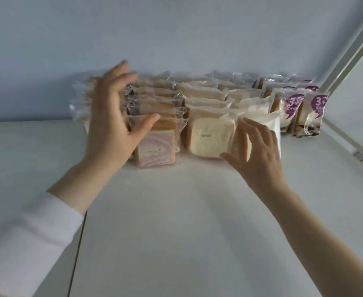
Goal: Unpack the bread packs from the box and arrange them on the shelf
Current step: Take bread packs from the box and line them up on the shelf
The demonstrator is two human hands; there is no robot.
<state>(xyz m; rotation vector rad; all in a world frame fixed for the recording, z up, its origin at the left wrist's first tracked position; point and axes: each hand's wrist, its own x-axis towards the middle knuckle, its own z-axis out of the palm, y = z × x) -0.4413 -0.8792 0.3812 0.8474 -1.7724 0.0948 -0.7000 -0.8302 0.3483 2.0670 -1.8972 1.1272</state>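
Straightening packs (206,138) on shelf (176,211).
Upright in rows against back wall; clear crinkly film over soft square slices. Left hand (112,125) spread wide at swirl pack (154,146), right hand (255,151) fingers loosely apart against a white pack, gripping nothing. Best nudged gently, flat-palmed, without squashing bread.

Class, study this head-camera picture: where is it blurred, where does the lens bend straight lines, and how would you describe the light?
Head view: the left hand is smeared by motion blur at the fingertips; the right hand is sharper; the shelf edge at right slants steeply from wide-angle distortion; light is soft and even, shadows on the shelf faint.
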